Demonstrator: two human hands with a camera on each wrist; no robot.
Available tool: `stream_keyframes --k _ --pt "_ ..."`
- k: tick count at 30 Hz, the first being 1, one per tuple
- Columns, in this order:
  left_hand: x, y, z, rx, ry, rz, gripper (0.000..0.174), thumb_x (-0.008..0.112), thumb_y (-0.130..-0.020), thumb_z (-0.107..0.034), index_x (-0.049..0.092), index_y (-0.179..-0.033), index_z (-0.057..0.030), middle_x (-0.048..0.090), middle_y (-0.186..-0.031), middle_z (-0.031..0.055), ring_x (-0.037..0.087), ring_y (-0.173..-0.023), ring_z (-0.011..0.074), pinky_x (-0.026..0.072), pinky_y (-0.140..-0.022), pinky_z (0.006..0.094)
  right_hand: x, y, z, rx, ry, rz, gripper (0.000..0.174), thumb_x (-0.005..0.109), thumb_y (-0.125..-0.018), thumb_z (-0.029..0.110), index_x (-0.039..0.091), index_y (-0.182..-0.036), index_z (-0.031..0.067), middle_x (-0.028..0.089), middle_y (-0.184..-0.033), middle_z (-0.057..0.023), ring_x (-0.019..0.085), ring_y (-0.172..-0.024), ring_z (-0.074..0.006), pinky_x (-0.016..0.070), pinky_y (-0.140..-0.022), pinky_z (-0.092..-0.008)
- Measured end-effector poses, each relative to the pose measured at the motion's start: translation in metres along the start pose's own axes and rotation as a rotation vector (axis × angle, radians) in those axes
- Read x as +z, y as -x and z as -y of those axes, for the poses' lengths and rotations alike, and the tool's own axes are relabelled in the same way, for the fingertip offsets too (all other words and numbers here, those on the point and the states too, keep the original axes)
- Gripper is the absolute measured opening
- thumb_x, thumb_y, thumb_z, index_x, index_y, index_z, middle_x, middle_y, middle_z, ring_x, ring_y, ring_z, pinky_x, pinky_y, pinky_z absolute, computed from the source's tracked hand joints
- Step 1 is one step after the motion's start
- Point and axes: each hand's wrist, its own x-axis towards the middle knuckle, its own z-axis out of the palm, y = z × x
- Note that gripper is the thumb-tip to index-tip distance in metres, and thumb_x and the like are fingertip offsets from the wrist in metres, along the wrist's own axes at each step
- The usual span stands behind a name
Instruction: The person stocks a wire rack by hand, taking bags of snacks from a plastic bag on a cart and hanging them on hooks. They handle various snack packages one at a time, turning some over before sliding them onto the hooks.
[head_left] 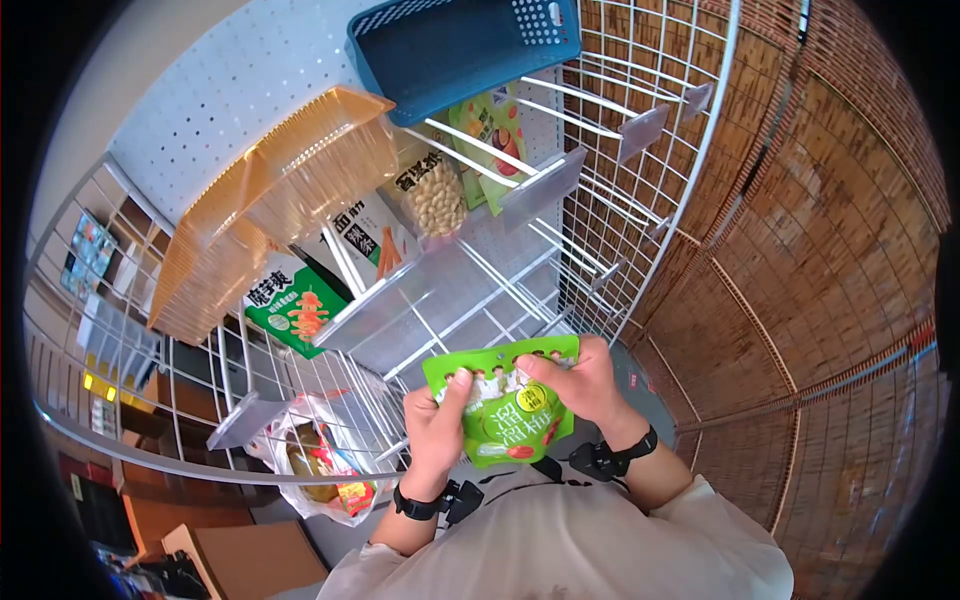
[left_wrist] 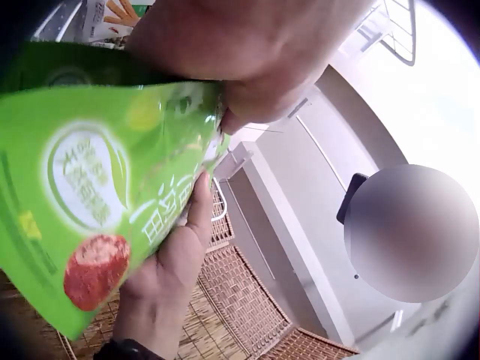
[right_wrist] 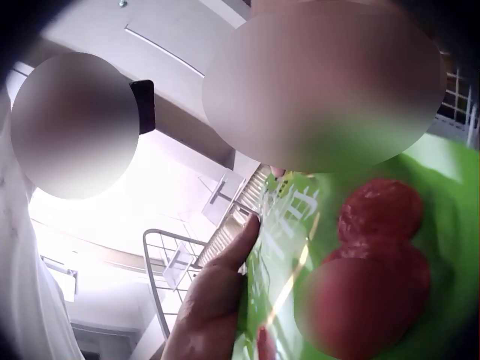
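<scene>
A green snack pouch (head_left: 500,425) with a photo of reddish pieces hangs between my two hands, close in front of my shirt. My left hand (head_left: 437,430) pinches its upper left edge, thumb on the front. At the upper right edge, my right hand (head_left: 590,385) grips it the same way. Seen from the left wrist, the pouch (left_wrist: 97,165) fills the left side and the right hand (left_wrist: 165,270) holds the far edge. In the right wrist view the left hand (right_wrist: 210,300) is beside the pouch (right_wrist: 450,195); blurring covers part of the near hand.
Hooks on a wire rack hold a green konjac packet (head_left: 295,305), a white-and-black strip packet (head_left: 370,235), a nut packet (head_left: 437,200) and a light green packet (head_left: 485,140). Amber plastic trays (head_left: 270,180) and a blue basket (head_left: 460,60) sit above. A plastic bag (head_left: 320,465) stands lower left.
</scene>
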Motion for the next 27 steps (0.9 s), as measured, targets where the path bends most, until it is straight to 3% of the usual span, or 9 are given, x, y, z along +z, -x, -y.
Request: stream_keyframes --k 4,9,12,22,27 --pt "0.03 -0.02 0.004 0.009 -0.026 -0.092 0.024 0.057 -0.092 -0.021 0.068 -0.09 0.0005 0.065 -0.078 0.0002 0.054 -0.068 0.003 0.042 -0.061 0.0195 -0.028 -0.027 -0.004 0.008 -0.02 0.07 0.015 0.069 -0.079 0.007 0.069 -0.089 -0.0041 0.067 -0.075 -0.0018 0.06 -0.067 -0.0053 0.0476 -0.058 -0.0214" --pt "0.08 -0.056 0.005 0.074 -0.191 -0.093 0.021 0.06 -0.09 -0.017 0.066 -0.097 0.0025 0.066 -0.085 0.0013 0.054 -0.075 0.0035 0.0444 -0.065 0.0201 -0.077 -0.074 0.006 0.038 -0.033 0.08 0.014 0.069 -0.081 0.007 0.069 -0.089 -0.0042 0.067 -0.077 -0.0025 0.059 -0.068 -0.0054 0.0478 -0.059 -0.0209" --pt "0.112 -0.084 0.003 0.089 -0.146 -0.097 0.021 0.061 -0.09 -0.016 0.065 -0.098 0.0024 0.065 -0.085 0.0014 0.055 -0.076 0.0035 0.0448 -0.065 0.0203 -0.106 -0.108 0.015 0.05 -0.079 0.121 0.013 0.068 -0.081 0.007 0.069 -0.089 -0.0036 0.067 -0.078 -0.0037 0.06 -0.068 -0.0059 0.0482 -0.059 -0.0211" --pt "0.18 -0.129 0.011 0.272 -0.099 -0.268 0.023 0.059 -0.091 -0.019 0.063 -0.101 0.0008 0.063 -0.086 -0.0003 0.053 -0.074 0.0037 0.043 -0.065 0.0197 -0.165 -0.179 0.025 -0.25 -0.159 0.272 0.009 0.069 -0.08 0.005 0.069 -0.086 -0.0025 0.067 -0.076 -0.0019 0.059 -0.066 -0.0046 0.0467 -0.059 -0.0209" --pt "0.192 -0.133 0.016 0.307 -0.138 -0.327 0.021 0.059 -0.091 -0.019 0.062 -0.1 0.0002 0.062 -0.084 -0.0017 0.051 -0.075 0.0037 0.0422 -0.066 0.0198 -0.178 -0.196 0.024 -0.226 -0.176 0.373 0.01 0.068 -0.08 0.004 0.07 -0.088 -0.0023 0.068 -0.076 -0.0019 0.059 -0.066 -0.0049 0.0467 -0.058 -0.0211"
